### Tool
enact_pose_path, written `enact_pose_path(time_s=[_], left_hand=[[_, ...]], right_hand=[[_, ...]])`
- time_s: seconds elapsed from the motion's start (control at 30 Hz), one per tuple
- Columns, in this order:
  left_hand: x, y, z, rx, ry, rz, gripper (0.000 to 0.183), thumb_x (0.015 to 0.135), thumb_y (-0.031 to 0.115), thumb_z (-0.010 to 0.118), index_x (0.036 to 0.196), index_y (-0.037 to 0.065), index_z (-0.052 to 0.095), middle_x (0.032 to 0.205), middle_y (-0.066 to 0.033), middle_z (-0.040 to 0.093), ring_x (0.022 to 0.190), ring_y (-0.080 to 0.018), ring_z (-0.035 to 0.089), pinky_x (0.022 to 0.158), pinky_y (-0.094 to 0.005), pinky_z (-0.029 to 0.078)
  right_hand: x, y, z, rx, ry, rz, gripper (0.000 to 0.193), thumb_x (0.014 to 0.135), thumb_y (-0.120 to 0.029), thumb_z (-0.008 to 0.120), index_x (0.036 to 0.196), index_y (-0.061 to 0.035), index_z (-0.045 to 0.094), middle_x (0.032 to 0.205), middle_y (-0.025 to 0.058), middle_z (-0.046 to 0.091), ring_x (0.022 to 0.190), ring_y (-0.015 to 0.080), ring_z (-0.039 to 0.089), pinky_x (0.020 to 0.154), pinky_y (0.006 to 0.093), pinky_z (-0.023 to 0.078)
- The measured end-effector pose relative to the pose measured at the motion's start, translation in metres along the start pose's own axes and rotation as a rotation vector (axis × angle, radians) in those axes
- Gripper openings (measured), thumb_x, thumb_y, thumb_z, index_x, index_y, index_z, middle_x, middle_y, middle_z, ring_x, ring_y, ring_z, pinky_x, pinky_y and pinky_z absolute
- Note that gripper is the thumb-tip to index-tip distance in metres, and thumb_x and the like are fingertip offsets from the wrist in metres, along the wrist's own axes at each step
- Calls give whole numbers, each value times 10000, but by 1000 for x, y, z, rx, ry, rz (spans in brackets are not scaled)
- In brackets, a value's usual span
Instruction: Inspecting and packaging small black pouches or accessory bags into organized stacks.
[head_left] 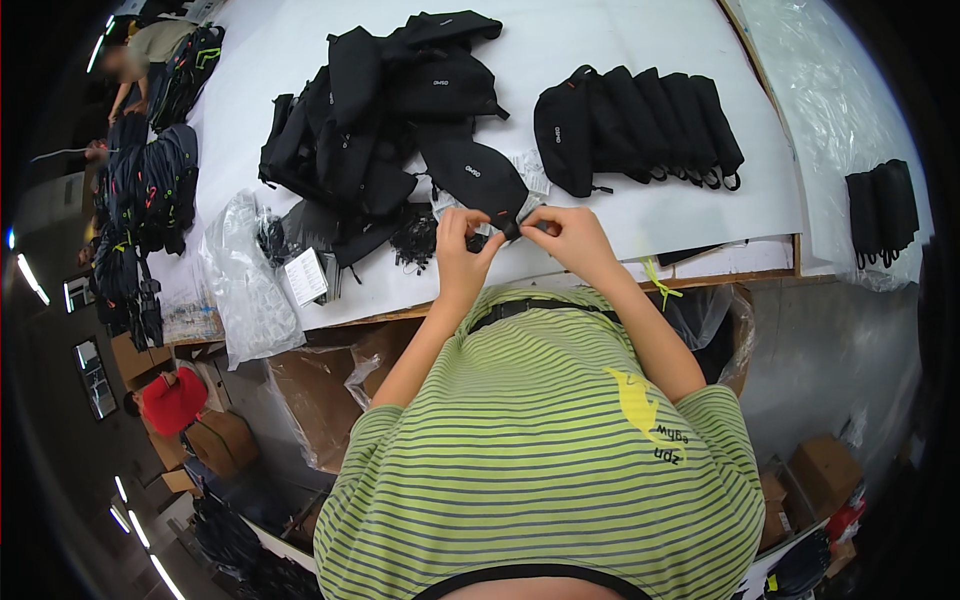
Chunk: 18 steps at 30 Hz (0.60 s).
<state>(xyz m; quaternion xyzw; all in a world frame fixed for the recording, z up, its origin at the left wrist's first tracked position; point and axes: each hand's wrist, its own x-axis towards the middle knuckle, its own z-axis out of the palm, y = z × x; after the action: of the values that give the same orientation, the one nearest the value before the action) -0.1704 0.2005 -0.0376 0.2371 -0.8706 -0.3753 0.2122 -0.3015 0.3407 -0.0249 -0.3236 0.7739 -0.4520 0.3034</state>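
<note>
Landmark: heap of black pouches (pixel 365 110). Your left hand (pixel 463 252) and right hand (pixel 575 240) both pinch the near tip of a single black pouch (pixel 482 185), which lies at the heap's near right edge. Right of the heap: a row of overlapping pouches (pixel 640 120). On its near side: white cards (pixel 305 277).

Black pouch (pixel 478 182), white tabletop (pixel 625 222), lime-green shirt (pixel 530 440) with dark stripes and yellow print (pixel 637 404)

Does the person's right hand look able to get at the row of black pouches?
Probably yes: the row of black pouches lies just beyond the right hand, white tabletop showing between, though that hand is occupied at the tip of the held pouch.
</note>
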Motion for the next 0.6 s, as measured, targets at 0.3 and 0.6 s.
enact_pose_path(time_s=[0.3,0.6], left_hand=[[-23,14,-16,-314,-62,-345,104,764,22,681,859,-20,682,718,1,547,605,-58,422,572,-215,348],[-21,31,-37,-896,155,-390,87,900,100,579,918,27,534,854,-30,578,691,-74,502,634,-203,406]], right_hand=[[-3,-8,23,-148,-118,-168,166,738,-217,683,837,-84,696,603,78,603,527,235,552,543,317,440],[-12,-7,7,774,-100,17,102,837,-94,657,896,-33,603,664,-27,545,626,37,513,590,193,407]])
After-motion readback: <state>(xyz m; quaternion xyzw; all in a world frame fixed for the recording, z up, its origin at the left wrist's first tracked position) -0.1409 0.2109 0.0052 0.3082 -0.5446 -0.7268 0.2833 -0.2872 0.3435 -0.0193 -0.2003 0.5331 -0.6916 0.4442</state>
